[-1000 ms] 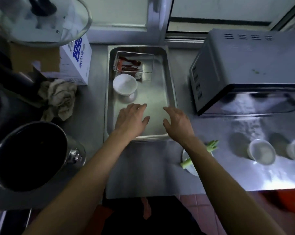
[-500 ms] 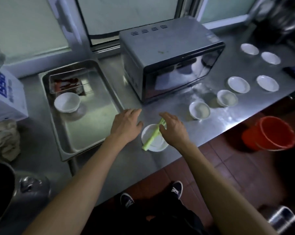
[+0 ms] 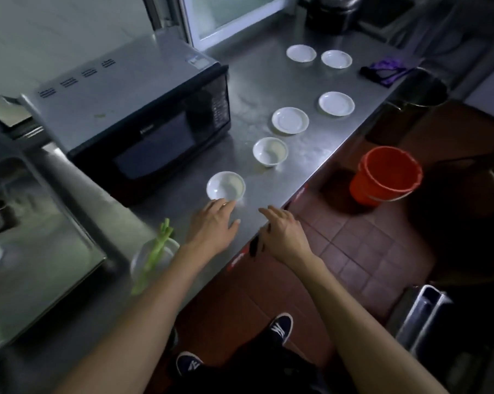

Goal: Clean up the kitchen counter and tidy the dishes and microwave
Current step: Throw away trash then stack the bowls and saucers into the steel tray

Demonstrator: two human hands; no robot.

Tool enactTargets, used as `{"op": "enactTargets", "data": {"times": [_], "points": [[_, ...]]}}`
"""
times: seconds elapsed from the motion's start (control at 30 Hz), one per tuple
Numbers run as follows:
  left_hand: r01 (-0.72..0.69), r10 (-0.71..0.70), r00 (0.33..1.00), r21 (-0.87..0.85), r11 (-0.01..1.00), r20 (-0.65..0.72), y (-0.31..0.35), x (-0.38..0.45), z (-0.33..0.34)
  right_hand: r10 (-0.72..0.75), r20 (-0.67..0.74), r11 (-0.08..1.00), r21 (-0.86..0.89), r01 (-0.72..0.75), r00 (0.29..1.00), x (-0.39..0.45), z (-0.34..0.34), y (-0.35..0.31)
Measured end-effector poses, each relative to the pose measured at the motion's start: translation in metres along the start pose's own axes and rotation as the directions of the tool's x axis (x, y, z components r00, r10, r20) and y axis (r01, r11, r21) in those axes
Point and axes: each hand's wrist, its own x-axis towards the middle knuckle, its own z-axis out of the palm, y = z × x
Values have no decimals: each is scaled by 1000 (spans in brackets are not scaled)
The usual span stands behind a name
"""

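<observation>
Left hand: we are holding our left hand (image 3: 216,227) flat and spread over the bench (image 3: 271,78), gripping nothing, its fingertips reaching just short of the nearest bowl (image 3: 225,186).
Right hand: our right hand (image 3: 282,233) is hovering at the bench's front edge with loose fingers, and it is carrying nothing either.
Dishes: we are seeing a second bowl (image 3: 270,151) a little beyond the first, then four saucers (image 3: 290,120) spreading toward the far end, all well apart from one another.
Microwave: the microwave (image 3: 143,115) is sitting shut, just left of the bowls.
Leftovers: a green stalk (image 3: 154,253) is lying across a plate (image 3: 166,248) near our left forearm.
Handling: we are judging the bowls to be light, rigid, glazed and breakable, so likely slick on wet steel.
Where to grip: we are expecting a thumb-over-rim pinch, fingers under the wall, to suit best; the saucers are lying low, so we are expecting to slide a fingertip under an edge.
Risk: stacking carelessly could chip the rims.
</observation>
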Motion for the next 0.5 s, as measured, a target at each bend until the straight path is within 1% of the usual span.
{"op": "enactTargets", "data": {"times": [0.1,0.2,0.5], "points": [[4,-5,999,30,1000,40,22,16,15,24,-24,1000,15,-24,999,4,-9,30],[6,-9,999,53,999,50,34,28,25,37,-63,998,49,-34,997,9,-13,49],[68,-79,991,96,993,108,36,58,45,22,12,1000,-19,-22,1000,32,-7,82]]}}
